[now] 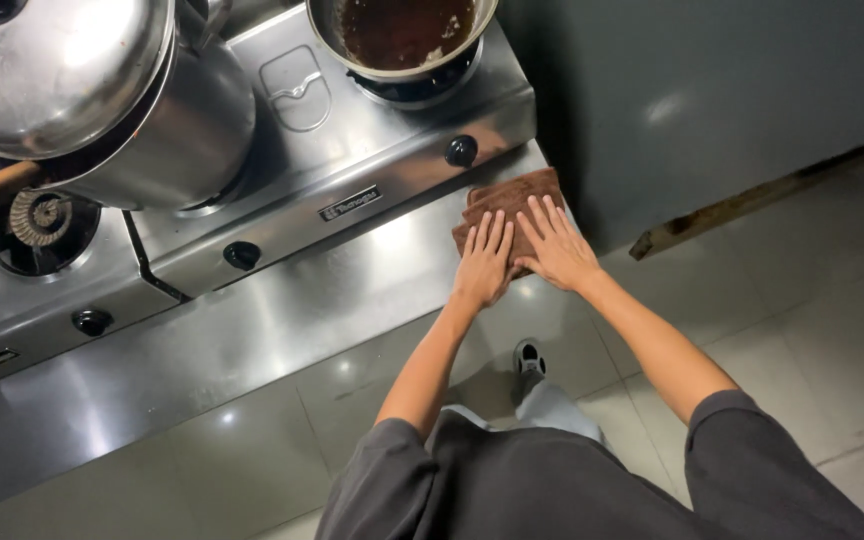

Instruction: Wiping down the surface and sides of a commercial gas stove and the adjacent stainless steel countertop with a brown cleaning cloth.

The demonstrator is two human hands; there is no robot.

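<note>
Both hands flat on the brown cloth [512, 200] at the counter [282, 320] edge: left hand [485, 262] and right hand [559, 248] side by side, fingers together, cloth lying ahead under the fingertips.

I see a big shiny pot [152, 120] with a lid [52, 70] on my steel stove [352, 160], a pan of dark brown liquid [402, 35] at the back, black knobs [461, 151], and a pale tiled floor [812, 300].
</note>
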